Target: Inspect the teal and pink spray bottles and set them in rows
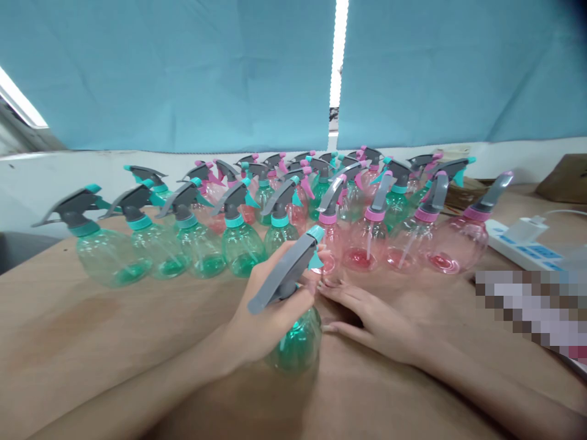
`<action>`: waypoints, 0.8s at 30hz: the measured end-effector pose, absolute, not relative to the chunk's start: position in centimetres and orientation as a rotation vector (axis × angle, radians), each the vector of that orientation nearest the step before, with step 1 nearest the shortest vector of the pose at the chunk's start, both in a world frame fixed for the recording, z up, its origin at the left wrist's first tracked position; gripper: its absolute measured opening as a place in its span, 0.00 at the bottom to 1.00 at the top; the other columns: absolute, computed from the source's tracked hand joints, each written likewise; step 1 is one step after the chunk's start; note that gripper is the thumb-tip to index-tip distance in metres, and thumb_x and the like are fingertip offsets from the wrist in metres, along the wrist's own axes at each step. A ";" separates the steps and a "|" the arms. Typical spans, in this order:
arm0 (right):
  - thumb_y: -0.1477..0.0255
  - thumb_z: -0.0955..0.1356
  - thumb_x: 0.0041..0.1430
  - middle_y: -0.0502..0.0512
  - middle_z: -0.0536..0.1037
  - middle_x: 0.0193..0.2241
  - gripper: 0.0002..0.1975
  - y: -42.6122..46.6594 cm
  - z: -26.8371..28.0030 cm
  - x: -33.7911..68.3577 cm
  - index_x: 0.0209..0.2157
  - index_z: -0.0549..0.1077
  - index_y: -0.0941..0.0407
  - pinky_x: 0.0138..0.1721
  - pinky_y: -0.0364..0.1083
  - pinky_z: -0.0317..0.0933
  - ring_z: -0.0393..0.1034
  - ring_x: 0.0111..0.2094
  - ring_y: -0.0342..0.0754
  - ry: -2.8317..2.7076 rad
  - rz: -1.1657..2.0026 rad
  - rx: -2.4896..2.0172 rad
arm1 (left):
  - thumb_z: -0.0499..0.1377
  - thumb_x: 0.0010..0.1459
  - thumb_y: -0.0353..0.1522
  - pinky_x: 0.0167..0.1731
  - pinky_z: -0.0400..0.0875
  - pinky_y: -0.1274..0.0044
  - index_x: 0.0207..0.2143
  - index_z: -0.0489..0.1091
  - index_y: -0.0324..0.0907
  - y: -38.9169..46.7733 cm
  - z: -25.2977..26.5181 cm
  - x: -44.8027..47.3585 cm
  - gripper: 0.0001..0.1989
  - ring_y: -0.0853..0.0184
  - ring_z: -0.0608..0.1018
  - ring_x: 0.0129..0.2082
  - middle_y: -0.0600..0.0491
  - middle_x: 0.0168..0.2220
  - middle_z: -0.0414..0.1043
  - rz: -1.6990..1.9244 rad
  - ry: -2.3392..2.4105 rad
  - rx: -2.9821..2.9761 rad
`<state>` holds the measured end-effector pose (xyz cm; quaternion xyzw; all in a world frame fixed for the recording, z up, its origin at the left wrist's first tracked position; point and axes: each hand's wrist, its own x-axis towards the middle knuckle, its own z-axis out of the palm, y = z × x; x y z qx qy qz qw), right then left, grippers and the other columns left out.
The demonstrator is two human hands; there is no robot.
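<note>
A green spray bottle point(298, 342) with a grey and teal trigger head stands on the table close in front of me. My left hand point(268, 305) is wrapped round its neck, just under the spray head. Beside it, my right hand point(367, 315) reaches in from the right with its fingers stretched out, the tips at or near the bottle's right side; whether they touch it I cannot tell. Just beyond the hands, a front row holds green spray bottles point(202, 250) at the left and pink spray bottles point(367, 244) at the right.
More green and pink spray bottles crowd behind the front row on the brown table point(92, 330). A white power strip point(523, 241) with a plug lies at the right, near a blurred-out patch. A cardboard box point(564, 177) is at the far right. Blue cloth point(183, 73) hangs behind.
</note>
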<state>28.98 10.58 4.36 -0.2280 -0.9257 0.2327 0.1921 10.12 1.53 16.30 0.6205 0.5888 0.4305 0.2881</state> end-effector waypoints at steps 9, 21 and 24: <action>0.55 0.65 0.63 0.61 0.68 0.60 0.30 10.6 4.4 29.0 0.62 0.62 0.54 0.59 0.59 0.59 0.62 0.60 0.57 -2.599 0.658 -0.628 | 0.54 0.50 0.32 0.23 0.63 0.76 0.32 0.62 0.47 1.7 16.1 9.8 0.05 0.68 0.70 0.22 0.60 0.25 0.71 1.110 1.537 1.679; 0.56 0.65 0.64 0.59 0.67 0.61 0.30 10.7 4.4 29.0 0.63 0.60 0.51 0.59 0.60 0.58 0.61 0.61 0.57 -2.582 0.664 -0.589 | 0.55 0.48 0.31 0.29 0.68 0.74 0.36 0.64 0.47 1.7 16.1 9.6 0.10 0.66 0.71 0.24 0.60 0.22 0.65 1.091 1.506 1.680; 0.57 0.65 0.64 0.58 0.66 0.61 0.30 10.7 4.2 29.0 0.64 0.59 0.50 0.59 0.60 0.58 0.61 0.61 0.57 -2.579 0.670 -0.577 | 0.54 0.48 0.30 0.26 0.66 0.76 0.38 0.64 0.47 1.7 16.2 9.5 0.12 0.67 0.70 0.23 0.60 0.24 0.67 1.056 1.460 1.647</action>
